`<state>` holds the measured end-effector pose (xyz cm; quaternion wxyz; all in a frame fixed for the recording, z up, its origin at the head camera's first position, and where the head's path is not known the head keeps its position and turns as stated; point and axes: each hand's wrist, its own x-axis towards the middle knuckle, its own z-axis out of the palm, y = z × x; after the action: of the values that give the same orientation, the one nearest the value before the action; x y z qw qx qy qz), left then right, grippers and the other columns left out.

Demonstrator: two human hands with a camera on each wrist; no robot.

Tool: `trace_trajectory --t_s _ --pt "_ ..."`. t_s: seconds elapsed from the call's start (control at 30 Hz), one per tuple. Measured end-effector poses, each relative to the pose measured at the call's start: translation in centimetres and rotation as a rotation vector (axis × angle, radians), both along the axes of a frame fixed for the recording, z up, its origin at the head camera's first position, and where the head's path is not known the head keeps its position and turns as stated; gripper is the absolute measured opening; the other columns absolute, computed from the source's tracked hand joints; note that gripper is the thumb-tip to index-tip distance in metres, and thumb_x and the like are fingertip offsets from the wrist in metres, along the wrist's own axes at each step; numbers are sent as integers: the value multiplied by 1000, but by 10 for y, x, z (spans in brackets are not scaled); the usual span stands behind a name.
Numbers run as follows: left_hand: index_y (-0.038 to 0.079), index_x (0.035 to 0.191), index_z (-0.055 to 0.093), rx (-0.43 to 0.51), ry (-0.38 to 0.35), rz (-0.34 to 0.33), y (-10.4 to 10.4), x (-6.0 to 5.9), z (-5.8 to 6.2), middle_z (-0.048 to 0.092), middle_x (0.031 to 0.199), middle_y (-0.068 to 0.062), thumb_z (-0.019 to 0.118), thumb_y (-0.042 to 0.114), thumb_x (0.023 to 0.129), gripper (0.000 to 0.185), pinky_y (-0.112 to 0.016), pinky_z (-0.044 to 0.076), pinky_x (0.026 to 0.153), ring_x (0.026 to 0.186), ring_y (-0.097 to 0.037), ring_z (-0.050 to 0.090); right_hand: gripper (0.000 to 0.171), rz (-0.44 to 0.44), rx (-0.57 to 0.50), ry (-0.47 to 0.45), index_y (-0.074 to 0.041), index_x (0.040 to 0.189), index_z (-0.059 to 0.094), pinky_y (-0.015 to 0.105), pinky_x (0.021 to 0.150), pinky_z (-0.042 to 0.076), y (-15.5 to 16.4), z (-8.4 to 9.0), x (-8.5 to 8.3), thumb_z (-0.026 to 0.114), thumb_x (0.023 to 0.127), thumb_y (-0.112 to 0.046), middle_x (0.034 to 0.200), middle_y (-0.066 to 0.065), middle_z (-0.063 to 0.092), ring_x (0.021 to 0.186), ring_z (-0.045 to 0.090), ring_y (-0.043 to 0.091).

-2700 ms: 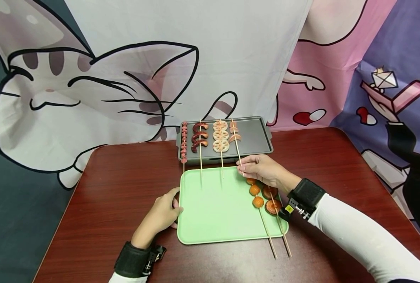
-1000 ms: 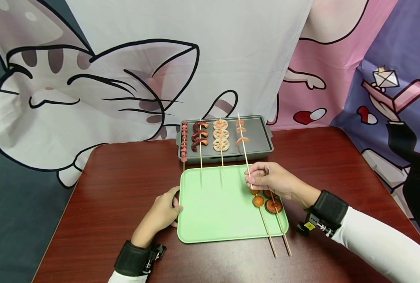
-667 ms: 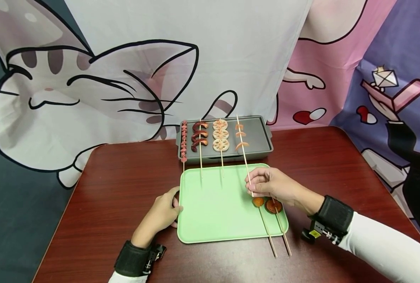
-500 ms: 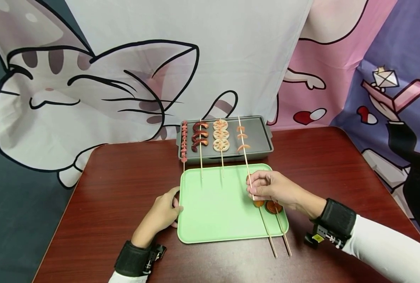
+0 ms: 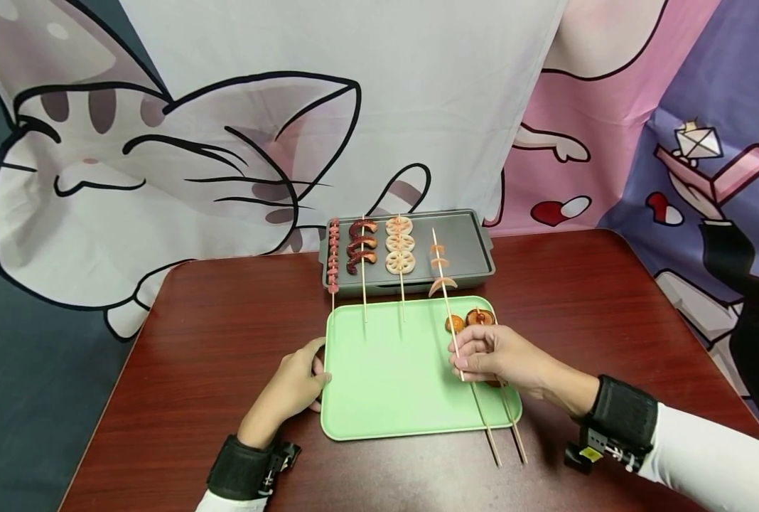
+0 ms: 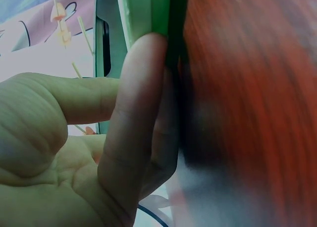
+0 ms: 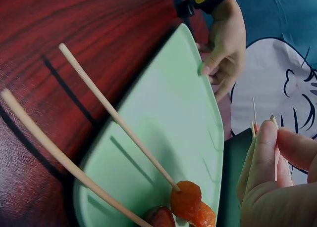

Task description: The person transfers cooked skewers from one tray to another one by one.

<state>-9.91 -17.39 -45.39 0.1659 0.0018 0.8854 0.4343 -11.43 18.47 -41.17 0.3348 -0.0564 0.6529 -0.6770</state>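
Observation:
My right hand (image 5: 494,355) pinches the bare lower end of a wooden skewer (image 5: 443,286) threaded with pale orange crescent-shaped pieces. Its tip overlaps the grey pan (image 5: 463,245) and its lowest piece is at the pan's front edge. The hand is above the right side of a green tray (image 5: 386,391), partly hiding a skewer of orange balls (image 5: 455,324) and a skewer of brown mushroom-like rounds (image 5: 480,317) lying there. My left hand (image 5: 299,377) grips the tray's left edge, its thumb at the rim; in the left wrist view a finger (image 6: 133,103) meets the green edge.
On the pan lie a skewer of small pink pieces (image 5: 332,256), one of dark red curled pieces (image 5: 362,245) and one of lotus root slices (image 5: 399,262). Their sticks reach over the tray's far edge. A brown table (image 5: 226,320) bears everything; a printed cloth (image 5: 450,107) hangs behind.
My right hand has drawn the crescent-piece skewer off the pan's middle, toward me and slightly right, over the tray. The left hand and the tray have stayed in place.

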Motion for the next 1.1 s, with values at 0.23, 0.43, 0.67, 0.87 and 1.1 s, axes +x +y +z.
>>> trace_trajectory --t_s 0.23,0.43,0.67,0.87,1.1 --pt "3 152 46 -8 20 -6 1 -1 0 51 82 -10 66 -5 94 62 -33 58 43 53 -22 58 26 16 33 32 13 114 57 32 83 65 3 0 12 71 94 2 95 7 73 88 75 15" --pt "3 152 46 -10 20 -5 1 -1 -1 51 82 -10 66 -5 95 62 -33 58 43 53 -22 58 33 26 36 42 21 117 53 30 81 66 6 -2 22 70 93 4 96 11 72 88 75 17" --pt "3 153 45 -9 20 -7 1 -1 -1 51 81 -10 66 -5 95 62 -32 58 43 53 -22 58 33 35 15 26 24 116 52 28 80 66 8 -6 35 68 92 8 93 7 71 87 75 16" --pt "3 152 45 -16 23 -6 1 -1 -1 51 81 -10 66 -6 94 62 -32 58 43 53 -22 58 33 56 3 24 26 114 52 28 79 65 9 -12 44 69 92 8 92 7 71 86 75 16" --pt "2 154 44 -8 10 0 1 0 -1 52 83 -10 66 -5 95 63 -33 59 44 56 -22 57 34 75 12 29 27 114 51 27 78 65 9 -15 55 69 92 7 90 6 71 84 74 14"
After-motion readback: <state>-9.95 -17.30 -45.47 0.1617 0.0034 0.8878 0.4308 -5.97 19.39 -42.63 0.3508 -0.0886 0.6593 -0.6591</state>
